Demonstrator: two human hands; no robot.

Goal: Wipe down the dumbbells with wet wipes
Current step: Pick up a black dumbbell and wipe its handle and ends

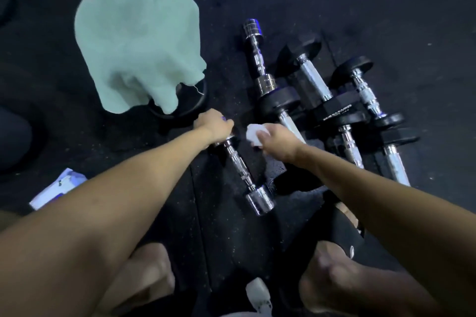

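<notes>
A small chrome dumbbell (pixel 242 169) lies on the dark rubber floor in the middle. My left hand (pixel 212 124) grips its far head, which the fingers hide. My right hand (pixel 274 137) is closed on a crumpled white wet wipe (pixel 253 135), just to the right of that head. Whether the wipe touches the dumbbell I cannot tell. Several more dumbbells lie to the right: another chrome dumbbell (pixel 257 56) and black-headed dumbbells (pixel 313 77) with chrome handles.
A pale green towel (pixel 139 41) is draped over a black round weight (pixel 185 105) at the upper left. A white and blue wipes pack (pixel 58 187) lies at the left. My knees and feet fill the bottom edge.
</notes>
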